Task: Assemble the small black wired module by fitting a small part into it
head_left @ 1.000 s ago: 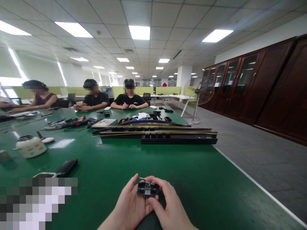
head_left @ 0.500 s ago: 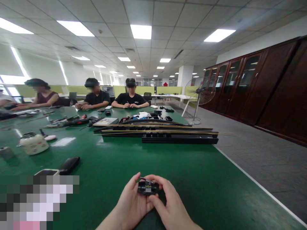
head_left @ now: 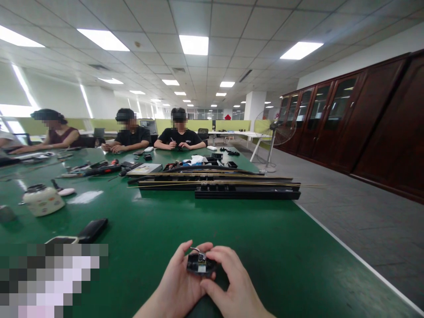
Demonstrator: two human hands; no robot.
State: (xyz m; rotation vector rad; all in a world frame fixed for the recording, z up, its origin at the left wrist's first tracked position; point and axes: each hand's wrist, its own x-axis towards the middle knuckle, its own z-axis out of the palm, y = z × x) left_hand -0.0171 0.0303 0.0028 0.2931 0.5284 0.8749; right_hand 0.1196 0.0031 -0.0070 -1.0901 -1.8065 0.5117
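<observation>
The device (head_left: 193, 264) is above the near part of the green table (head_left: 298, 247), held between the person's two hands. Its long axis runs roughly left to right across the view, one end toward the left thumb, the other toward the right fingers; I cannot tell which end is its front. It is a small black shell with rounded ends, its open side turned up and toward the camera. A pale rectangle (head_left: 202, 268) sits in the middle of the opening, with darker detail above it. From there a thin, light curved strip (head_left: 195, 249) points up and to the left; whether it is wire or metal is hard to make out.

The left hand (head_left: 180, 276) cups the device from below, thumb raised at its left end and fingertips showing behind it. The right hand (head_left: 233, 276) holds its right end between bent fingers and thumb. These fingers cover that end, the palm hides the underside, and the inner parts are too small to read.

Farther out, black rails (head_left: 248, 194) lie across the table. On the left stand a jar (head_left: 44, 202) and a black case (head_left: 93, 230), beside a pixelated patch that hides the near left corner.
</observation>
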